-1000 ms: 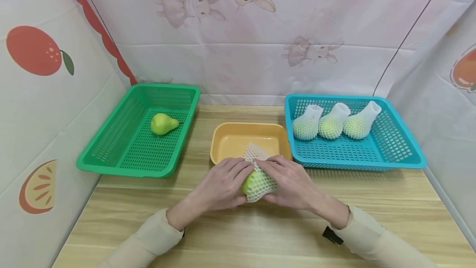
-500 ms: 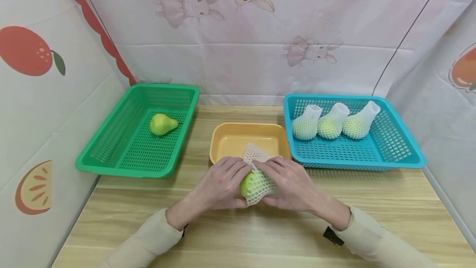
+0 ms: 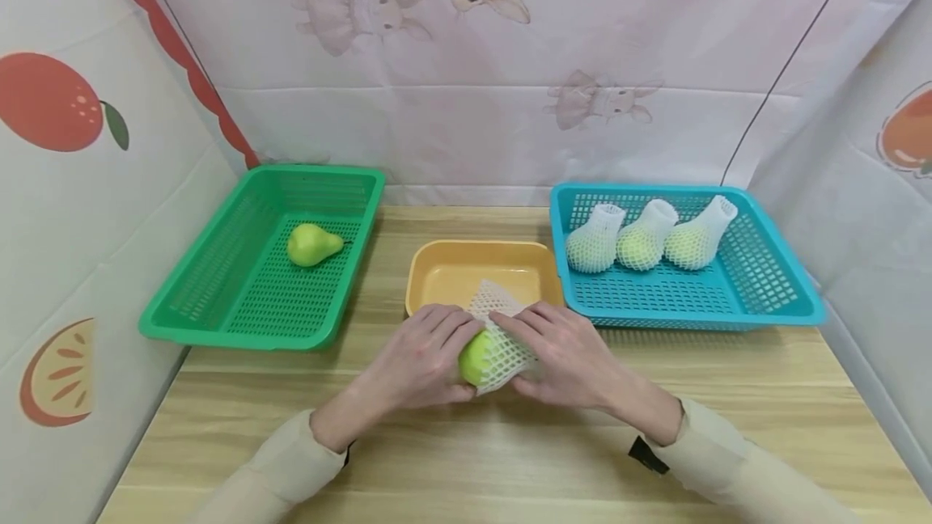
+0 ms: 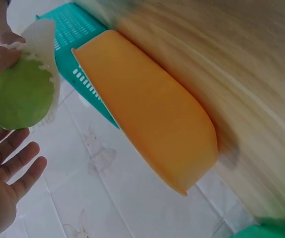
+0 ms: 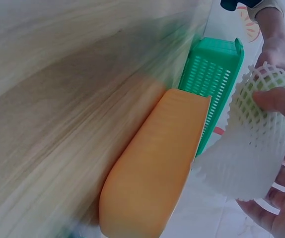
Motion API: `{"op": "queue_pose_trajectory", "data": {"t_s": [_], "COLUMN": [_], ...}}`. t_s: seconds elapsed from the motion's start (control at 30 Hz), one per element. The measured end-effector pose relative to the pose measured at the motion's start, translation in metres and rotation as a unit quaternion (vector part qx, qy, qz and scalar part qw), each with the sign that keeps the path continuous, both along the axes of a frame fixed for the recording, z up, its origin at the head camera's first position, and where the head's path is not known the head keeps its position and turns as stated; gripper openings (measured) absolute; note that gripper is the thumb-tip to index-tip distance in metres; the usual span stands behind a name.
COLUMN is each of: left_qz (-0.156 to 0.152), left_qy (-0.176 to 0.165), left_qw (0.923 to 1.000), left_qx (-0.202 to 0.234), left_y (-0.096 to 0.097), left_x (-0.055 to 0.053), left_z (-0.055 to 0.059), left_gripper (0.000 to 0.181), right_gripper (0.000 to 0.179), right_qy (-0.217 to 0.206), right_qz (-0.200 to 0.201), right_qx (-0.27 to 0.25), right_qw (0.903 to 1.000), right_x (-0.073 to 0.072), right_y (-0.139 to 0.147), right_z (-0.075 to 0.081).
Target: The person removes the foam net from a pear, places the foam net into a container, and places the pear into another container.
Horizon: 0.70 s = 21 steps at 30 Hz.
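Observation:
Above the table, a green pear (image 3: 474,358) sits partly inside a white foam net sleeve (image 3: 504,358), its rounded end bare toward the left. My left hand (image 3: 422,358) holds that bare end; in the left wrist view its thumb lies on top of the pear (image 4: 23,94), near the sleeve's edge, with fingers beneath. My right hand (image 3: 568,354) grips the sleeve from the right. In the right wrist view, its thumb presses the sleeve (image 5: 251,158) against the fruit while its fingers reach round the far side. The sleeve's narrow end points away toward the yellow tray.
A yellow tray (image 3: 480,249) stands just beyond the hands. Left of it, a green basket (image 3: 284,306) holds one bare pear (image 3: 313,245). On the right, a blue basket (image 3: 655,297) holds three sleeved pears (image 3: 641,245). Printed cloth (image 3: 466,136) hangs behind the table (image 3: 466,467).
The sleeve's lower edge has shifted over the pear, and more of the green end shows on the left. Both hands stay nearly in place. The head view has turned slightly.

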State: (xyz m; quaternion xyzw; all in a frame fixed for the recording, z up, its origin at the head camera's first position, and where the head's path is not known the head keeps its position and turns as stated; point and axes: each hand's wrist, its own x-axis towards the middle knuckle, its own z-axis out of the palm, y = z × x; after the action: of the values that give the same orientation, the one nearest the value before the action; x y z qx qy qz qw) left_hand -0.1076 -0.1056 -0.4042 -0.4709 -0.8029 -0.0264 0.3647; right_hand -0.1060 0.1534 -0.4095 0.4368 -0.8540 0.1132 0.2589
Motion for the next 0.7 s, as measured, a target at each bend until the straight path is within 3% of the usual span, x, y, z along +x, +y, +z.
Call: {"op": "queue_pose_trajectory", "data": {"t_s": [0.5, 0.7], "left_qz": [0.034, 0.038], "left_qy": [-0.022, -0.024], "left_qw": [0.9992, 0.9987], "left_qx": [0.008, 0.026], "left_y": [-0.028, -0.04], "left_x": [0.005, 0.008], "left_z": [0.01, 0.008], "left_gripper": [0.089, 0.094], "right_gripper": [0.084, 0.082], "right_qy": [-0.028, -0.031], "right_qz": [-0.021, -0.033], "right_qx": [0.022, 0.028], "right_qw": [0.9991, 0.9986], "right_x": [-0.003, -0.002], "right_y": [0.004, 0.009], "right_z": [0.008, 0.009]}}
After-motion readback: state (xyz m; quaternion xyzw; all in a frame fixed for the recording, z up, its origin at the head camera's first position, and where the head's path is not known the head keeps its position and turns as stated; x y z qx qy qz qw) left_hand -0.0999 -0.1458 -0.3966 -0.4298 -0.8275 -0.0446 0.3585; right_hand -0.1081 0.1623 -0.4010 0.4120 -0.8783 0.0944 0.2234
